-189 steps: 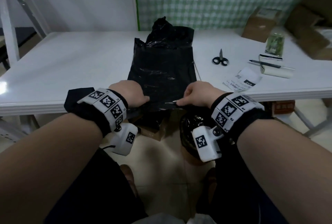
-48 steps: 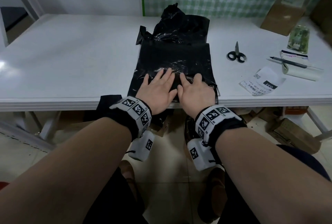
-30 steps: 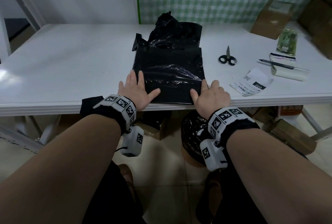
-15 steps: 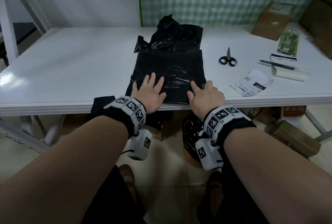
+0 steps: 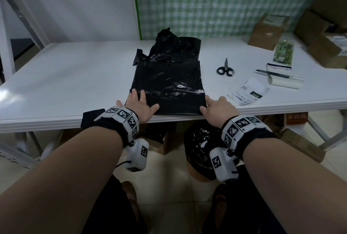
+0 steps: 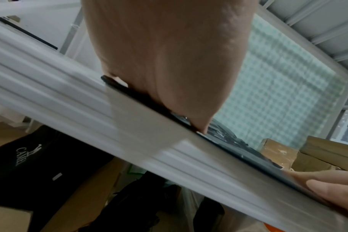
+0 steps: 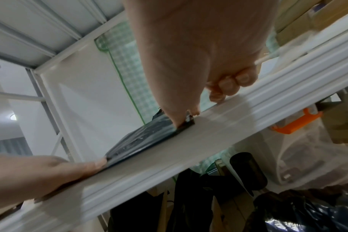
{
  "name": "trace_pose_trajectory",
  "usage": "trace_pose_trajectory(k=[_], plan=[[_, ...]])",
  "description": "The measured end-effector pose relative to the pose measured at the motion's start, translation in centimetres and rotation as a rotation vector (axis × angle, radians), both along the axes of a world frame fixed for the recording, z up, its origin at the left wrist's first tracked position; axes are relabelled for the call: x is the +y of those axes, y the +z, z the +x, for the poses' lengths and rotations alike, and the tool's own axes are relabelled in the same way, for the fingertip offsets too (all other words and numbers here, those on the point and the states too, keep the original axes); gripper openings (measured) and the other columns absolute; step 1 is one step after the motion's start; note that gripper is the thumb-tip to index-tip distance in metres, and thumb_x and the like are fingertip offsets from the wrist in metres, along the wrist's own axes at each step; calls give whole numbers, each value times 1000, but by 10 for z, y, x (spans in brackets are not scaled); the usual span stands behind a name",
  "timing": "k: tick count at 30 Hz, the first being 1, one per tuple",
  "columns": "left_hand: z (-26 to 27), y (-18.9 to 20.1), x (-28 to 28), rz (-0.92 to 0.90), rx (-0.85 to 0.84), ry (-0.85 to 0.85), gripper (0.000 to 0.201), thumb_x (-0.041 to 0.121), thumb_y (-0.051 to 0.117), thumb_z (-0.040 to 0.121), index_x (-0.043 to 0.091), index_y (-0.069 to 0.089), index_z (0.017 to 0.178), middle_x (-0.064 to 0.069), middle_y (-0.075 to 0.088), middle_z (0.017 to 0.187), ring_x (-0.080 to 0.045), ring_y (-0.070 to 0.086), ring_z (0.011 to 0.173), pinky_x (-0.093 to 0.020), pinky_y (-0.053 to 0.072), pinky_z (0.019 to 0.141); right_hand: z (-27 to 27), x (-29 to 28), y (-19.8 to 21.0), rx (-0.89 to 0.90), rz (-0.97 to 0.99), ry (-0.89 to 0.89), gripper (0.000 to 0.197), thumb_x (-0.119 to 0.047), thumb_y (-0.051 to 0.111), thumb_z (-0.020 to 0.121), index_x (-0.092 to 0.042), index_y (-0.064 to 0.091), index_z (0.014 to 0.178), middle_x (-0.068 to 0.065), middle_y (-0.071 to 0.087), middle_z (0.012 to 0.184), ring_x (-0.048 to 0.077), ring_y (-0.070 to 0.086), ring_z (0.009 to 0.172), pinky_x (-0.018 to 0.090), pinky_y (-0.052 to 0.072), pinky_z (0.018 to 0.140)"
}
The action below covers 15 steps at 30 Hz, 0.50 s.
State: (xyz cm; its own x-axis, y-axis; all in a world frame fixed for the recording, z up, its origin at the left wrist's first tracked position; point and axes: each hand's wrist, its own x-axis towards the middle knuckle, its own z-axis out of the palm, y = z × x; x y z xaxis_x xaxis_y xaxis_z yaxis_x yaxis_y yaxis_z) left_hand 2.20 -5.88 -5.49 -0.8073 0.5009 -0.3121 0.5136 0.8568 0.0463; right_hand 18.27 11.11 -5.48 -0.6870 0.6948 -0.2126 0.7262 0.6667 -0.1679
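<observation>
A black plastic bag lies flattened on the white table, its far end crumpled and its near edge at the table's front. My left hand lies flat with spread fingers on the bag's near-left corner. My right hand rests at the near-right corner. In the right wrist view its thumb presses the bag at that corner, and the other fingertips touch the table beside it. In the left wrist view my palm covers the bag's edge.
Right of the bag lie black scissors, a printed label, a pen on a paper roll, a green packet and cardboard boxes. Under the table stands a bin lined with black plastic. A black cloth hangs at the front edge.
Both hands slid apart along the bag's near edge, from over the bag to its two near corners. The bag lies flatter near the front.
</observation>
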Motion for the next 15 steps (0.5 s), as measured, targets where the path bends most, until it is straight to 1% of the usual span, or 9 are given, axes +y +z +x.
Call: trace_pose_trajectory(k=[3,4,5,7,9,11,12,13,15], plan=[[2,13,3,-70,8,37,77,61,25,92,15,6,151,-7,4,159,-25,15,145,-58,9,113,5,3,4,70,-67,43,41,-28,36,97,-11,45,133,21,51,128,36,48,116,36,41,92],[3,20,5,-100,7,26,72,57,27,94,12,14,149,-8,13,157,-26,23,142,-56,14,112,7,4,7,106,-78,39,38,-23,38,97,-9,50,130,19,54,128,34,49,118,34,40,93],[4,27,6,-126,10,-15,65,50,29,96,8,27,145,-10,26,152,-27,33,137,-51,21,110,9,5,10,145,-88,27,37,-17,40,95,-7,55,127,17,56,129,32,50,120,32,40,94],[4,38,8,-124,32,-141,46,34,34,98,3,52,127,-13,52,133,-28,50,120,-39,38,100,10,7,18,213,-94,15,34,-10,43,93,-8,62,121,13,60,127,29,52,119,29,41,95],[0,43,9,-89,42,-173,35,26,40,95,2,61,111,-14,62,117,-28,58,104,-33,46,86,10,10,25,269,-84,20,33,-7,43,92,-10,68,114,10,62,125,27,53,118,27,41,93],[-9,40,10,21,29,-101,29,25,47,91,2,62,97,-15,65,108,-27,57,90,-31,44,73,8,13,31,278,-89,28,34,-6,40,93,-10,69,112,8,62,127,26,53,119,26,40,93],[-15,38,11,108,9,-48,26,26,51,88,2,61,92,-16,65,105,-27,56,86,-31,42,70,6,14,33,264,-100,33,36,-4,38,94,-9,68,114,7,60,129,26,52,121,26,39,95],[-21,36,12,201,-26,23,26,27,55,86,2,60,92,-16,65,104,-28,56,86,-31,42,70,3,15,33,250,-114,27,38,-3,36,94,-7,67,116,7,59,132,26,51,123,26,38,97],[-33,32,15,411,-119,171,35,27,63,81,2,58,105,-16,63,107,-30,58,95,-33,48,77,-5,20,31,252,-139,-7,37,-2,36,93,-3,66,116,9,60,130,27,52,121,28,39,97]])
